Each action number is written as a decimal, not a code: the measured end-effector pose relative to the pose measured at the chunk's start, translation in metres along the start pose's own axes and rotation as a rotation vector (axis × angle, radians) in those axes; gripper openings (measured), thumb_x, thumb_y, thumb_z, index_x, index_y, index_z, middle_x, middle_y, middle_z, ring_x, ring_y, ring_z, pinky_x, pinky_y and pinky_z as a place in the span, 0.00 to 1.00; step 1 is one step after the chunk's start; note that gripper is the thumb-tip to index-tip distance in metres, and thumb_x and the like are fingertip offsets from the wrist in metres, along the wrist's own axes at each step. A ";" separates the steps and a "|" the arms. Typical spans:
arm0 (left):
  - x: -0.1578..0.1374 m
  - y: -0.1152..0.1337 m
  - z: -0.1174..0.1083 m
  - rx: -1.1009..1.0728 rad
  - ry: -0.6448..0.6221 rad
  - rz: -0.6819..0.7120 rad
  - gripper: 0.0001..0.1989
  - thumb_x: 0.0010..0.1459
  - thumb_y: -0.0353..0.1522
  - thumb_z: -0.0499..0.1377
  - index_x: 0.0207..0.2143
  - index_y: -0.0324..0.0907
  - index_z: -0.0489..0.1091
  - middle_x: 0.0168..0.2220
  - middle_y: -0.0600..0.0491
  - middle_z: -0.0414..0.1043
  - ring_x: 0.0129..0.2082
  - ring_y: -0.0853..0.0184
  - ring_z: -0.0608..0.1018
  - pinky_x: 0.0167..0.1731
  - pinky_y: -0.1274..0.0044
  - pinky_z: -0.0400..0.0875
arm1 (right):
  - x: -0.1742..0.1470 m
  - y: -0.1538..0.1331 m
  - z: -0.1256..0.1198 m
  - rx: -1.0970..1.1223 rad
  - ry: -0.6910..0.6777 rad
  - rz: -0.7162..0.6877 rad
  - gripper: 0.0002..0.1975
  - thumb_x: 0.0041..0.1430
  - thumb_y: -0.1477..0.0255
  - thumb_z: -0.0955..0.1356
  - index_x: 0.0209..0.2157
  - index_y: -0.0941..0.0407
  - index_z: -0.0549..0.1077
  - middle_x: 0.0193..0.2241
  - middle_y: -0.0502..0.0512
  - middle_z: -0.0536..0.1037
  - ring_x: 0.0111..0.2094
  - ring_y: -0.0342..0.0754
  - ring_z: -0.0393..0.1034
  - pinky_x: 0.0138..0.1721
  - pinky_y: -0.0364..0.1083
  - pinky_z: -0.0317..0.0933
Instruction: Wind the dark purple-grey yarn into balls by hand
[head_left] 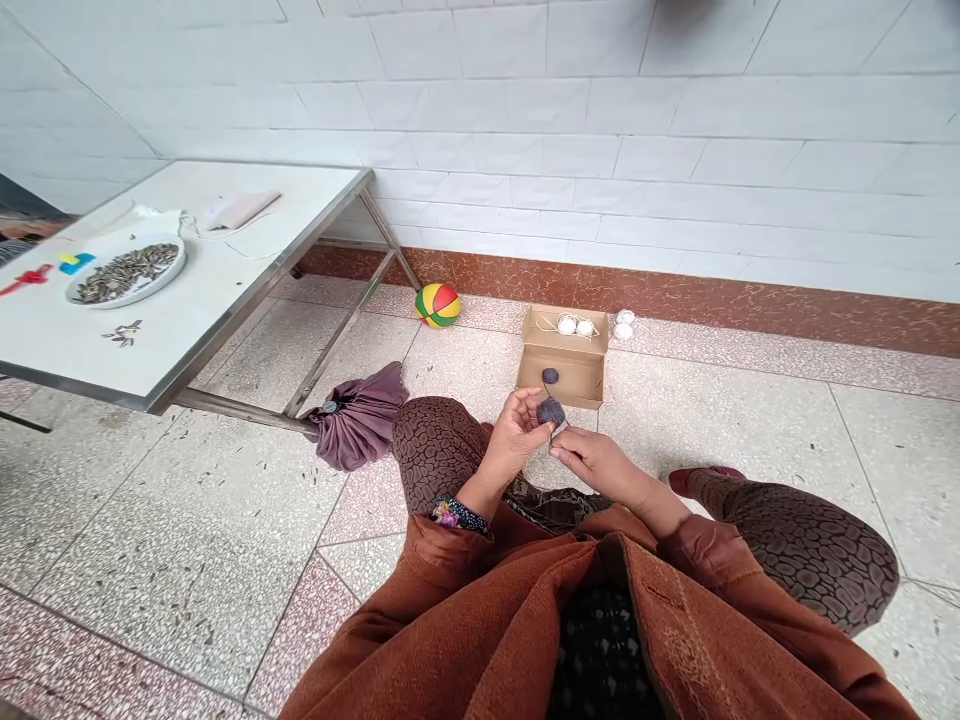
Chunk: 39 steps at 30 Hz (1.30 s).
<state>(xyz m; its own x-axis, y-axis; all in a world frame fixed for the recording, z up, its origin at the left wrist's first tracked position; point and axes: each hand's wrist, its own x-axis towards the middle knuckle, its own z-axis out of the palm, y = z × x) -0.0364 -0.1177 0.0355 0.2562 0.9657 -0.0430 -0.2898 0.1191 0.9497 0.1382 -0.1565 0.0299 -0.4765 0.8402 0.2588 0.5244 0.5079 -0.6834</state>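
Between the thumb and fingers of my left hand (pixel 516 432) is a small ball of dark grey-purple yarn (pixel 550 411). My right hand (pixel 592 460) is just to its right, fingers closed in a pinch near the ball's lower edge, on what looks like its yarn strand. A second dark yarn ball (pixel 550 376) lies in an open cardboard box (pixel 585 375) on the floor, and a strand seems to run from it up to the held ball. White yarn balls (pixel 576 326) rest in the box's lid part.
More white balls (pixel 623 324) lie right of the box by the wall. A striped ball (pixel 437 305) and a purple cloth bundle (pixel 360 415) are to the left. The metal-framed table (pixel 225 270) bears a plate of seeds (pixel 127 272). Another person's hand (pixel 30 228) is at far left.
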 end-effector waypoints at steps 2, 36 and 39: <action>-0.001 -0.001 -0.001 0.083 -0.028 -0.009 0.31 0.46 0.28 0.69 0.53 0.44 0.64 0.38 0.56 0.70 0.39 0.69 0.74 0.44 0.74 0.68 | 0.002 -0.008 -0.011 -0.029 -0.012 -0.063 0.17 0.75 0.62 0.59 0.36 0.53 0.73 0.32 0.55 0.76 0.34 0.48 0.71 0.37 0.46 0.65; -0.010 0.008 -0.005 0.029 -0.205 0.035 0.33 0.53 0.31 0.67 0.60 0.47 0.59 0.44 0.52 0.68 0.41 0.69 0.75 0.44 0.75 0.69 | 0.006 0.017 -0.012 0.102 0.168 0.087 0.16 0.73 0.62 0.62 0.34 0.54 0.74 0.29 0.52 0.77 0.32 0.47 0.73 0.36 0.45 0.65; -0.007 0.000 -0.010 0.187 -0.105 0.062 0.33 0.52 0.29 0.65 0.59 0.45 0.59 0.43 0.52 0.68 0.41 0.69 0.74 0.44 0.75 0.68 | -0.007 0.007 0.000 0.052 0.061 0.035 0.15 0.74 0.63 0.61 0.35 0.54 0.74 0.31 0.53 0.77 0.33 0.47 0.72 0.37 0.46 0.65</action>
<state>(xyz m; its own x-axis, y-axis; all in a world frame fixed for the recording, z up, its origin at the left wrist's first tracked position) -0.0471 -0.1221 0.0324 0.3408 0.9392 0.0410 -0.1344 0.0056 0.9909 0.1455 -0.1592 0.0237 -0.4135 0.8683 0.2741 0.5017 0.4685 -0.7272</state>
